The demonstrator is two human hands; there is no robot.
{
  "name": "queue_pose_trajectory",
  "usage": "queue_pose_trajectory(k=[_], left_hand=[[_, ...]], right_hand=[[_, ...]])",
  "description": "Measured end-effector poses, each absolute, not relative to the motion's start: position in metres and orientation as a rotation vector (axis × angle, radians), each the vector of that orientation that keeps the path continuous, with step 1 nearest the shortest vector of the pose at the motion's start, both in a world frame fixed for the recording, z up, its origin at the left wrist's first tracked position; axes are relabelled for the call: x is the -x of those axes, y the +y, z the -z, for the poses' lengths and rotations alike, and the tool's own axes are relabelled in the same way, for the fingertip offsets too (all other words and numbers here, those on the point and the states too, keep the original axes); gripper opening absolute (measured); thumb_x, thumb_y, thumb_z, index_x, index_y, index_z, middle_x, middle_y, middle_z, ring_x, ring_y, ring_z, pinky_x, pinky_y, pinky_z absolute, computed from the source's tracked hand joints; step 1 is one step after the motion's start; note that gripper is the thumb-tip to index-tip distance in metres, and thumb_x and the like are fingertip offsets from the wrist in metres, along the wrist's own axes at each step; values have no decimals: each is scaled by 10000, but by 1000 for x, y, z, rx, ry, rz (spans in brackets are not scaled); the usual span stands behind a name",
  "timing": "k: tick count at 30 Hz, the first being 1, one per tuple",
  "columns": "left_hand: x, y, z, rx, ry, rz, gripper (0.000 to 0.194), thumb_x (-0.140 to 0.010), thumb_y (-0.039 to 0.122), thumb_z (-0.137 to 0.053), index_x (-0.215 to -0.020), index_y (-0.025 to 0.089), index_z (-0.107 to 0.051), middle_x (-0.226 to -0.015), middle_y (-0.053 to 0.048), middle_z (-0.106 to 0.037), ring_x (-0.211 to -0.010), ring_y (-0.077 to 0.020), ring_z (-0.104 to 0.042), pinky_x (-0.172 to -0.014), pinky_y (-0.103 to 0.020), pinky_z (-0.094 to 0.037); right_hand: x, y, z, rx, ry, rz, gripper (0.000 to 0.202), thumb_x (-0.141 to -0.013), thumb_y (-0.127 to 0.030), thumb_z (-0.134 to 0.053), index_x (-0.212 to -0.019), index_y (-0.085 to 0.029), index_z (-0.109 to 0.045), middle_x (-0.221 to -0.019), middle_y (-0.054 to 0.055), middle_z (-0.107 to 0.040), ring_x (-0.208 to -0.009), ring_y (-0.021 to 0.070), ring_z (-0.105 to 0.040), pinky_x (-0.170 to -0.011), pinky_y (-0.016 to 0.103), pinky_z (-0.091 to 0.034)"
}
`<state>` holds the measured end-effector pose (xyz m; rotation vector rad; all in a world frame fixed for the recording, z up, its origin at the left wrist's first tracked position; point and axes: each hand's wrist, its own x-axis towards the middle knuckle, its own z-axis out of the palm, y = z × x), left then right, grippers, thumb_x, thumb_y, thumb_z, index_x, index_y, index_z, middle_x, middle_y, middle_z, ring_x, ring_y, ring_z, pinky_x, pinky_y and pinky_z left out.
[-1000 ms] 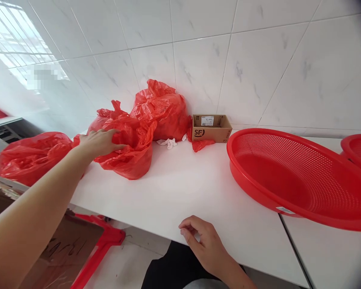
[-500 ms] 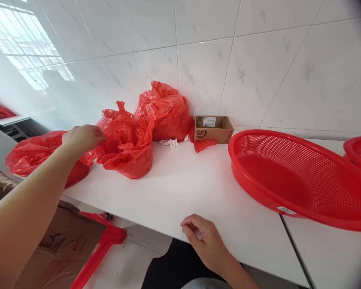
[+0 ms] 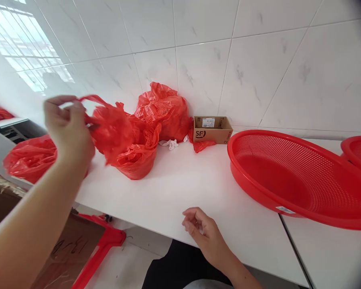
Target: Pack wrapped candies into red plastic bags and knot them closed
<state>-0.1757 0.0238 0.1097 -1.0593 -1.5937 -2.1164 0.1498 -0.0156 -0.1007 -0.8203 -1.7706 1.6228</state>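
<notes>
My left hand [image 3: 67, 124] is closed on red plastic [image 3: 112, 130], part of a thin red bag that hangs blurred to its right. Just behind and below this sits an open red bag [image 3: 138, 162] on the white table. Another red bag [image 3: 31, 158] lies left of my left wrist, partly behind the forearm. My right hand [image 3: 206, 235] rests at the table's front edge, fingers curled with a gap between thumb and fingertips and nothing in them.
A full red bag [image 3: 164, 112] stands against the tiled wall, beside a small cardboard box [image 3: 212, 130]. On the right are a large red basket [image 3: 270, 176] and another basket [image 3: 359, 154]. A large carton [image 3: 75, 241] and red stool [image 3: 112, 237] are below left.
My left hand has risen and moved left, pulling red plastic up from the open bag. That bag has shifted slightly right. My right hand has barely moved.
</notes>
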Motion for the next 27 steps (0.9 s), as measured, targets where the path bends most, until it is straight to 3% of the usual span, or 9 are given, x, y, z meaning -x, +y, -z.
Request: queue_pose_trajectory(k=[4, 6, 8, 11, 15, 21, 24, 27], left_hand=[[83, -1, -57, 1546, -1775, 2384, 110, -825, 238, -664, -918, 260, -608, -757, 28, -529, -546, -87, -535, -492, -223, -474], [46, -15, -29, 1775, -1933, 2453, 77, -861, 343, -650, -920, 323, -604, -752, 26, -520, -569, -109, -558, -517, -260, -490], [26, -22, -11, 1920, -2078, 2452, 75, -870, 406, -627, -914, 358, -592, -731, 26, -495, -538, -119, -529, -501, -289, -483], [33, -24, -7, 1730, -2106, 2571, 73, -832, 392, -640, -876, 369, -587, -696, 27, -461, -449, -105, -394, -407, -275, -385], [87, -26, -24, 1215, -2024, 2856, 187, -657, 257, -760, -777, 326, -634, -666, 20, -469, -433, -68, -238, -323, -195, -220], [152, -50, -27, 883, -1966, 2970, 291, -525, 198, -808, -552, 216, -518, -554, 48, -365, -437, -35, -99, -281, -106, -188], [141, -61, -11, 826, -2031, 2962, 200, -572, 236, -795, -602, 237, -597, -627, 23, -471, -424, -27, -160, -293, -107, -210], [93, -66, 13, 994, -2321, 2923, 134, -656, 372, -781, -749, 338, -691, -671, 8, -518, -420, -56, -283, -329, -168, -262]], right_hand=[[-146, -1, 79, 755, -1472, -1757, 606, -910, -482, -608, -1431, -318, -343, -1392, 104, -479, -1066, 197, -587, -871, 377, -527], [-143, 5, 67, 665, -1397, -1806, 711, -889, -457, -646, -1479, -339, -269, -1464, 106, -430, -1157, 219, -574, -937, 411, -513], [-142, 9, 60, 556, -1376, -1844, 611, -848, -420, -696, -1382, -288, -430, -1347, 93, -557, -1118, 227, -605, -948, 406, -510], [-148, 13, 61, 607, -1340, -1876, 336, -794, -415, -732, -1028, -208, -608, -997, 48, -685, -893, 212, -655, -802, 354, -545], [-171, 24, 68, 779, -1392, -1783, 293, -816, -436, -711, -945, -195, -607, -836, 7, -638, -728, 156, -601, -650, 280, -505], [-201, 55, 77, 934, -1213, -1414, 227, -785, -354, -714, -747, -210, -543, -615, -58, -448, -546, 96, -417, -541, 240, -398], [-200, 52, 72, 982, -1239, -1325, 195, -822, -347, -678, -774, -215, -544, -612, -59, -410, -566, 105, -424, -557, 245, -415], [-185, 33, 57, 942, -1451, -1350, 203, -893, -406, -605, -987, -229, -571, -639, -61, -421, -616, 124, -489, -628, 268, -478]])
